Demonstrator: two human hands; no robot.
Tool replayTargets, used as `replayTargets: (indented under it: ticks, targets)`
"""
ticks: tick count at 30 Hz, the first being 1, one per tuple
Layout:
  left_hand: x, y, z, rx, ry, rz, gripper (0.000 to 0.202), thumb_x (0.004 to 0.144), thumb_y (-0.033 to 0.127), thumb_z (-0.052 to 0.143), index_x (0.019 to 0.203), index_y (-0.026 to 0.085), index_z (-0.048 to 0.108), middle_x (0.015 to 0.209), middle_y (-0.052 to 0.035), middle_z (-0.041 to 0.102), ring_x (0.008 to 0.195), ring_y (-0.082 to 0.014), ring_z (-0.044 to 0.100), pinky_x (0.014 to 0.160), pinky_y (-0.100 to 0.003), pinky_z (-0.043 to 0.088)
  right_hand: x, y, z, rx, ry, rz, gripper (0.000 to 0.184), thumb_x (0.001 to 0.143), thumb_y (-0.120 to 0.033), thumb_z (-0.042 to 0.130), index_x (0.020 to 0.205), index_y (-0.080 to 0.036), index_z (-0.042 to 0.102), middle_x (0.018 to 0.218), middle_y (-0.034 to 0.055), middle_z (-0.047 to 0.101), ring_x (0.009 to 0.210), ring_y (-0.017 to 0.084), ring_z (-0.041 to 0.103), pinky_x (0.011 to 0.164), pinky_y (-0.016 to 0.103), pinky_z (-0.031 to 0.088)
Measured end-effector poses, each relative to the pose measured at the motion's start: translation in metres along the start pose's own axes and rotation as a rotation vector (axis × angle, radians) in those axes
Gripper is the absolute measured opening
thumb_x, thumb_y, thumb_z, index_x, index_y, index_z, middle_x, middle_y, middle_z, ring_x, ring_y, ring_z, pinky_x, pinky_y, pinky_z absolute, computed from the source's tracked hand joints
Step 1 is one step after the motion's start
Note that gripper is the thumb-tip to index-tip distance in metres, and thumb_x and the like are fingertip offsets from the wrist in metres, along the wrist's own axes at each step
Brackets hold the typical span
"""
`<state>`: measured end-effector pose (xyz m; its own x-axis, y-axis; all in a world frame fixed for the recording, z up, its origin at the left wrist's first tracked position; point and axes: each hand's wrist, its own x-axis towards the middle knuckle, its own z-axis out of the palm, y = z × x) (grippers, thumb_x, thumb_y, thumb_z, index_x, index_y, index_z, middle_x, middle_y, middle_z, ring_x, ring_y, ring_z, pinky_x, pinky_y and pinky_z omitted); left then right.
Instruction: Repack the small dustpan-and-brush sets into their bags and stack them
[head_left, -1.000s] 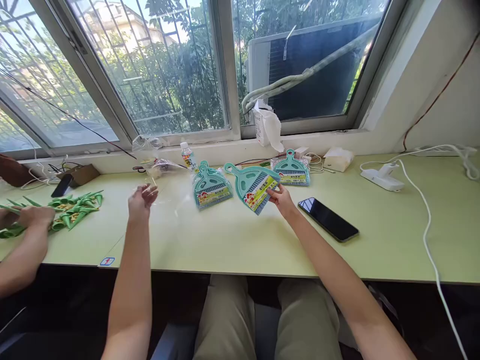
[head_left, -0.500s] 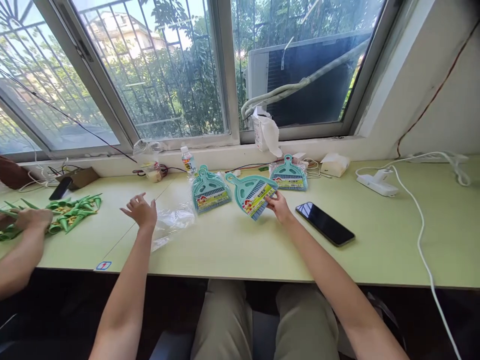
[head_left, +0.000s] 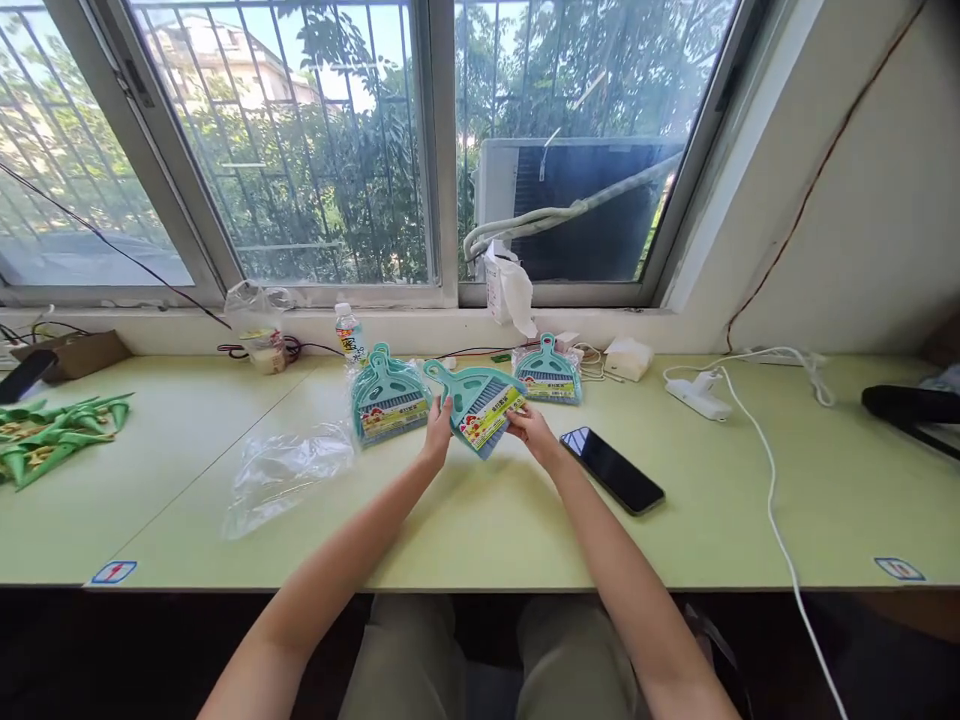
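Note:
Between my hands, tilted above the table, is a teal dustpan and brush set (head_left: pixel 480 402) with a yellow printed label. My left hand (head_left: pixel 438 432) grips its left edge, thumb in front. The fingers of my right hand (head_left: pixel 534 434) are closed on its lower right corner by the label. Just behind my left hand, a stack of similar dustpan sets (head_left: pixel 388 395) lies on the table. Another dustpan set (head_left: pixel 549 372), partly in clear wrapping, lies behind and to the right. A flat clear plastic bag (head_left: pixel 289 468) rests on the table left of my left hand.
A black phone (head_left: pixel 613 470) lies right of my right hand. Farther right are a white power strip (head_left: pixel 699 396) and its cable. A bottle (head_left: pixel 349 333), a tissue pack (head_left: pixel 508 288) and a cup in a bag (head_left: pixel 264 345) stand by the window. Green cone-shaped pieces (head_left: pixel 64 430) lie far left.
My left hand has moved right from above the plastic bag and taken hold of the dustpan set's left side. My view has turned right; the other person's hands have left it.

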<state>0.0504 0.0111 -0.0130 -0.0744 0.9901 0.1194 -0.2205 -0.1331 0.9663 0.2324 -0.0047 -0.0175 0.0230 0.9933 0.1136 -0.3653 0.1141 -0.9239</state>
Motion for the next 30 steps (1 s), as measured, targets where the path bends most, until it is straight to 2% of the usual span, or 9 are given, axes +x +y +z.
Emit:
replayTargets:
  ticks: [4, 7, 11, 14, 18, 22, 24, 27, 30]
  targets:
    - [0.017, 0.003, -0.024, 0.144, 0.128, 0.150, 0.048, 0.085, 0.055, 0.049, 0.117, 0.020, 0.058, 0.119, -0.0098, 0.062, 0.118, -0.0228, 0.053, 0.100, -0.035, 0.041, 0.008, 0.001, -0.013, -0.310, 0.027, 0.086, 0.018, 0.068, -0.028, 0.073, 0.075, -0.018, 0.060, 0.072, 0.0034, 0.070, 0.067, 0.018, 0.068, 0.067, 0.034, 0.058]
    - [0.019, 0.007, -0.034, 0.204, 0.165, 0.210, 0.047, 0.086, 0.054, 0.046, 0.112, 0.018, 0.060, 0.123, -0.0114, 0.060, 0.119, -0.0228, 0.053, 0.100, -0.034, 0.040, 0.007, 0.001, -0.023, -0.795, 0.134, 0.008, 0.002, 0.080, -0.019, 0.059, 0.080, -0.018, 0.060, 0.078, 0.0065, 0.069, 0.073, 0.019, 0.067, 0.069, 0.032, 0.055]
    - [0.019, 0.018, -0.037, 0.257, 0.160, 0.225, 0.044, 0.087, 0.049, 0.046, 0.114, 0.017, 0.059, 0.124, -0.0110, 0.060, 0.122, -0.0235, 0.051, 0.100, -0.034, 0.039, 0.000, 0.001, -0.032, -1.552, 0.148, -0.151, 0.030, 0.082, -0.002, 0.046, 0.105, -0.016, 0.059, 0.106, 0.0145, 0.062, 0.094, 0.021, 0.064, 0.083, 0.031, 0.048]
    - [0.018, 0.025, -0.040, 0.340, 0.093, 0.255, 0.046, 0.087, 0.049, 0.045, 0.117, 0.017, 0.058, 0.124, -0.0108, 0.060, 0.121, -0.0249, 0.051, 0.098, -0.033, 0.040, 0.003, 0.001, -0.034, -1.810, 0.065, -0.182, 0.047, 0.081, 0.002, 0.044, 0.124, -0.013, 0.050, 0.115, 0.0187, 0.055, 0.098, 0.024, 0.061, 0.083, 0.031, 0.046]
    - [0.016, 0.032, -0.044, 0.409, 0.049, 0.308, 0.047, 0.088, 0.048, 0.044, 0.119, 0.015, 0.058, 0.123, -0.0118, 0.060, 0.119, -0.0260, 0.052, 0.096, -0.033, 0.040, 0.009, 0.000, -0.036, -1.897, 0.096, -0.245, 0.056, 0.084, 0.001, 0.035, 0.139, -0.011, 0.038, 0.117, 0.0204, 0.054, 0.102, 0.026, 0.056, 0.086, 0.035, 0.044]
    - [0.011, 0.036, -0.042, 0.493, 0.004, 0.343, 0.044, 0.089, 0.045, 0.043, 0.116, 0.014, 0.060, 0.114, -0.0111, 0.064, 0.106, -0.0238, 0.057, 0.088, -0.030, 0.042, 0.002, -0.011, -0.028, -1.870, 0.257, -0.443, 0.058, 0.087, -0.003, 0.027, 0.144, -0.012, 0.031, 0.131, 0.0225, 0.046, 0.114, 0.031, 0.047, 0.092, 0.044, 0.037]
    - [0.005, 0.038, -0.038, 0.558, -0.019, 0.369, 0.044, 0.090, 0.046, 0.041, 0.115, 0.014, 0.060, 0.096, -0.0085, 0.067, 0.090, -0.0211, 0.060, 0.078, -0.028, 0.042, -0.007, -0.017, -0.015, -1.798, 0.272, -0.556, 0.052, 0.090, -0.009, 0.029, 0.141, -0.016, 0.037, 0.133, 0.0201, 0.045, 0.118, 0.031, 0.043, 0.095, 0.045, 0.033]
    - [-0.011, 0.039, -0.029, 0.665, -0.070, 0.403, 0.046, 0.092, 0.048, 0.038, 0.117, 0.015, 0.060, 0.068, -0.0025, 0.062, 0.065, -0.0167, 0.056, 0.065, -0.026, 0.040, -0.020, -0.016, 0.018, -1.593, 0.227, -0.643, 0.036, 0.093, -0.020, 0.035, 0.122, -0.020, 0.057, 0.120, 0.0144, 0.055, 0.112, 0.029, 0.047, 0.095, 0.042, 0.034]
    - [-0.031, 0.040, -0.020, 0.762, -0.161, 0.475, 0.048, 0.093, 0.049, 0.036, 0.124, 0.018, 0.056, 0.070, -0.0028, 0.063, 0.063, -0.0169, 0.057, 0.065, -0.026, 0.039, -0.028, -0.007, 0.050, -1.309, 0.187, -0.677, 0.026, 0.090, -0.032, 0.046, 0.107, -0.021, 0.062, 0.106, 0.0109, 0.060, 0.103, 0.026, 0.052, 0.090, 0.037, 0.040]
